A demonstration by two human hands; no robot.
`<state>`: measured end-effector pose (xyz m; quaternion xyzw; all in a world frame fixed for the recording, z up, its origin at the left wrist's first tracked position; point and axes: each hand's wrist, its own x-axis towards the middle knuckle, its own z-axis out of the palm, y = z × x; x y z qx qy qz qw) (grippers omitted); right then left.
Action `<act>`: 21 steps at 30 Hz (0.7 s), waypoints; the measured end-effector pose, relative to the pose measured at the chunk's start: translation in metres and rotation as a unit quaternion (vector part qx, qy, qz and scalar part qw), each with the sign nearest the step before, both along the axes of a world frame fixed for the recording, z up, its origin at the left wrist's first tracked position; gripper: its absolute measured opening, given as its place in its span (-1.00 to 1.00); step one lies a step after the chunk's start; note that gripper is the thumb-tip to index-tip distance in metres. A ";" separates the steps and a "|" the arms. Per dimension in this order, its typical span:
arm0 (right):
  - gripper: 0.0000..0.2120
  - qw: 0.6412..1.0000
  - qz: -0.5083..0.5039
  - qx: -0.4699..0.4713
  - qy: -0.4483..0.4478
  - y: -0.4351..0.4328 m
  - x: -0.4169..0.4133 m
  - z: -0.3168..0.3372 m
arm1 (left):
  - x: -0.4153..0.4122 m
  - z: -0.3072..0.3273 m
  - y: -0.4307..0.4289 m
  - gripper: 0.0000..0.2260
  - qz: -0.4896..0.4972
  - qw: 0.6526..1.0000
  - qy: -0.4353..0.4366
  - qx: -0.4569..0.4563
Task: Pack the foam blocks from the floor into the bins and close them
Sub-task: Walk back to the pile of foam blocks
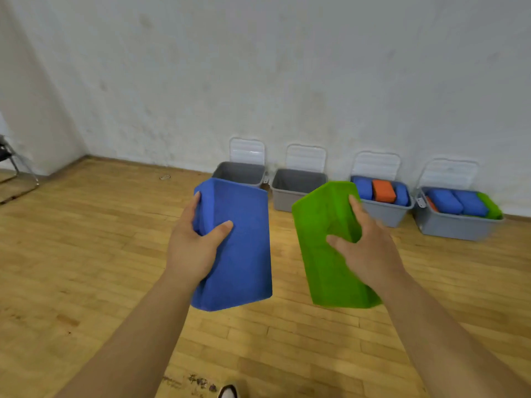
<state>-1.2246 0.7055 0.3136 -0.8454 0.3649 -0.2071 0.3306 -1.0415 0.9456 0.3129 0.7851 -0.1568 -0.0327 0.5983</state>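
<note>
My left hand point(195, 242) grips a blue foam block point(244, 248) by its left edge, thumb across the front face. A green foam block point(321, 254) is held by my right hand point(365, 242), fingers wrapped round its right edge. Both blocks are carried in the air above the wooden floor. Several grey bins stand in a row against the far wall with their white lids propped upright: the first bin point(241, 172) and second bin point(290, 196) show no blocks inside, the third bin point(388, 212) holds blue and orange blocks, and the fourth bin point(457, 225) holds blue, green and orange blocks.
White walls meet in a corner at the left. A black metal chair point(11, 162) stands at the far left edge. The tip of a white shoe point(228, 392) shows at the bottom. Worn wooden floor stretches between me and the bins.
</note>
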 end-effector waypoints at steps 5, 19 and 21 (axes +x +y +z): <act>-0.09 1.000 -0.009 0.009 -0.010 -0.065 0.090 -0.028 | 0.103 -0.023 -0.068 -0.25 -0.019 1.000 0.007 0.001; -0.11 0.995 -0.098 0.031 -0.008 -0.237 0.333 -0.053 | 0.387 -0.030 -0.271 -0.31 -0.108 0.993 0.028 0.032; -0.11 0.994 -0.098 0.038 -0.009 -0.275 0.361 -0.068 | 0.413 -0.045 -0.303 -0.31 -0.116 0.992 0.040 0.037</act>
